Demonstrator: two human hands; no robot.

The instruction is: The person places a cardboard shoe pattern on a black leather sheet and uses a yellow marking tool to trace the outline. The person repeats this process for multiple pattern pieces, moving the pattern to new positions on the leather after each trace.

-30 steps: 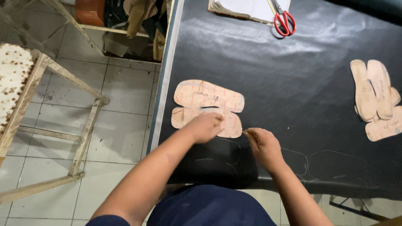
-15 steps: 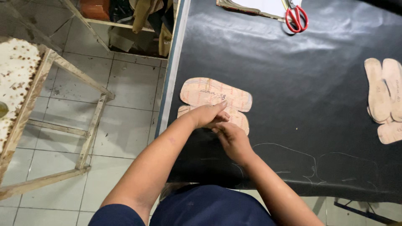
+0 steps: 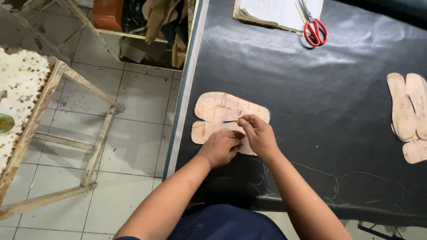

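Note:
A tan cardboard shoe pattern (image 3: 222,110) lies flat on the black sheet (image 3: 311,89) near the table's left edge. My left hand (image 3: 221,146) presses down on the pattern's near part, fingers curled. My right hand (image 3: 257,135) pinches a thin yellowish pencil (image 3: 235,121), its tip in the notch at the pattern's middle. Faint traced outlines (image 3: 320,182) show on the black sheet to the right of my right arm.
Red-handled scissors (image 3: 315,30) lie on a paper pad (image 3: 275,11) at the far edge. Several tan insole patterns (image 3: 409,115) are stacked at the right. A rusty white table (image 3: 22,89) with a wooden frame stands on the tiled floor to the left.
My right hand has moved left from the bare sheet onto the pattern and now holds the pencil at the notch. My left hand has stayed pressed on the pattern.

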